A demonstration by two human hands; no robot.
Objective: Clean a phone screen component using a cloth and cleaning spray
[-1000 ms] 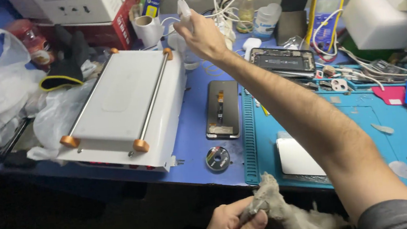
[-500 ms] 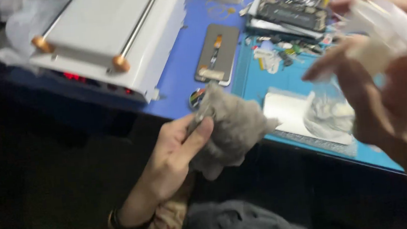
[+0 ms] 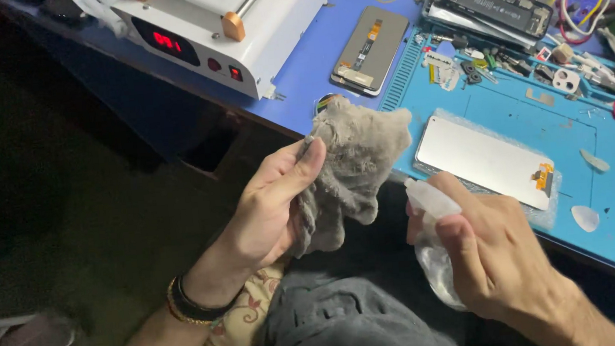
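Hands over our lap: our left hand (image 3: pixel 274 209) grips a grey cloth (image 3: pixel 355 165), our right hand (image 3: pixel 496 253) clasps a clear spray bottle (image 3: pixel 432 244) near the counter (image 3: pixel 312 61).

Bare forearms; black-and-gold wristbands (image 3: pixel 189 308) on left wrist.

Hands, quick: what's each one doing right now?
Left hand: closed on the grey cloth.
Right hand: closed around the small clear spray bottle.
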